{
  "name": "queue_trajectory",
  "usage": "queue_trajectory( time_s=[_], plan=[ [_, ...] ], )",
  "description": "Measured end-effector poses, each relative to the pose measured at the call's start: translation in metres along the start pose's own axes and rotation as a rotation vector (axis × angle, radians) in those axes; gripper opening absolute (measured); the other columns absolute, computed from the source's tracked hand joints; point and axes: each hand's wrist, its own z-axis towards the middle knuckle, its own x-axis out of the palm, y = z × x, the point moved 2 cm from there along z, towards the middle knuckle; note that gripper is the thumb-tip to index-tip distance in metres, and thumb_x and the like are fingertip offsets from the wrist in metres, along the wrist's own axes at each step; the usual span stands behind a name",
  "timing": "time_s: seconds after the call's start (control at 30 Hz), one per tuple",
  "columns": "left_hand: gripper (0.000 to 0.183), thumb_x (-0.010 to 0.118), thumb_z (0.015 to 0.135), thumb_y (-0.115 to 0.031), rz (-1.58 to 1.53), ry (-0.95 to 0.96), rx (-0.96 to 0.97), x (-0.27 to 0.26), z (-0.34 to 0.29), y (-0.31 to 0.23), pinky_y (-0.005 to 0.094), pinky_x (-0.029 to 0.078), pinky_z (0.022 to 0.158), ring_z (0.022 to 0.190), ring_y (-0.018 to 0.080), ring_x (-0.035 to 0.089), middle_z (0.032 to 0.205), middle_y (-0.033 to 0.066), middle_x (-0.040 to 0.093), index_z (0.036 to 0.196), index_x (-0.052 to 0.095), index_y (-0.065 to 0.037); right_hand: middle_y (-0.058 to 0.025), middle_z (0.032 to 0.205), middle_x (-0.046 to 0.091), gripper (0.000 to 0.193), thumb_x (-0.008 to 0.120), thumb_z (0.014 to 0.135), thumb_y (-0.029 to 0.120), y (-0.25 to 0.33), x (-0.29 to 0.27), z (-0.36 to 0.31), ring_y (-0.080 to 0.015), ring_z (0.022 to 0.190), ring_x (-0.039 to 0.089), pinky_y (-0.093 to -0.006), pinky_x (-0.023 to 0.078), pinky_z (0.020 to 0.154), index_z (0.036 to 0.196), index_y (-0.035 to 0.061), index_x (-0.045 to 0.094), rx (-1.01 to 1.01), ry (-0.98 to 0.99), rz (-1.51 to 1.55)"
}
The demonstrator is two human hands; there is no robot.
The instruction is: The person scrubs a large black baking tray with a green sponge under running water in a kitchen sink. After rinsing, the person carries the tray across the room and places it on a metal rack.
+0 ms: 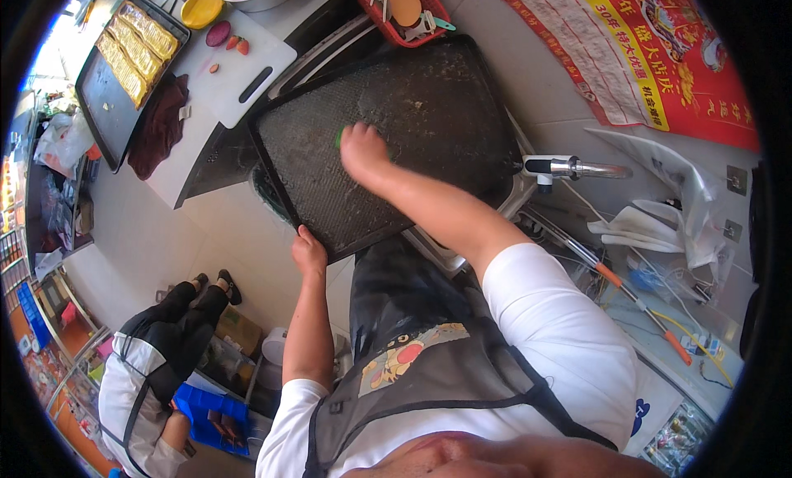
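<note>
A large black baking tray (429, 140) with a raised rim and a wet-looking, stained surface lies tilted across the sink (450, 259). My left hand (309, 251) is closed on the tray's near left corner, with the thumb over the rim. On the tray's left half, my right hand (364, 154) is closed and pressed to the surface. A green pad (340, 136) sticks out from under its fingers; most of it is hidden by the hand.
A chrome tap (577, 169) stands right of the tray, and a red basket (403, 14) behind it. Further left are a white cutting board (247, 74), a maroon cloth (161, 127) and another tray (115, 136) bearing yellow slabs. A co-worker (140, 379) bends at lower left.
</note>
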Motion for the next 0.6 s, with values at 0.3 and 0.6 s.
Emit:
queue_trajectory(
  time_s=[0.3,0.6],
  plan=[
    [0.066,0.036,0.103,-0.046,-0.016,-0.029,0.021,0.0,0.001,-0.003,0.0566,0.044,0.07,0.084,0.0532,0.06,0.082,0.0364,0.06,0.082,0.063,0.01,-0.0212,0.108,0.058,0.019,0.048,0.09,0.01,0.003,0.005,-0.019,-0.0364,0.1,0.061,-0.0463,0.056,0.079,0.103,-0.0005,0.057,-0.025,-0.006,0.034],
    [0.064,0.037,0.103,-0.046,-0.047,-0.025,0.022,0.002,0.001,0.0,0.0563,0.044,0.072,0.083,0.0539,0.059,0.083,0.0355,0.061,0.083,0.062,0.01,-0.0227,0.107,0.06,0.022,0.045,0.092,0.011,-0.024,-0.009,0.001,-0.0375,0.1,0.062,-0.0489,0.055,0.083,0.105,-0.0001,0.059,0.035,0.046,0.064]
  ],
)
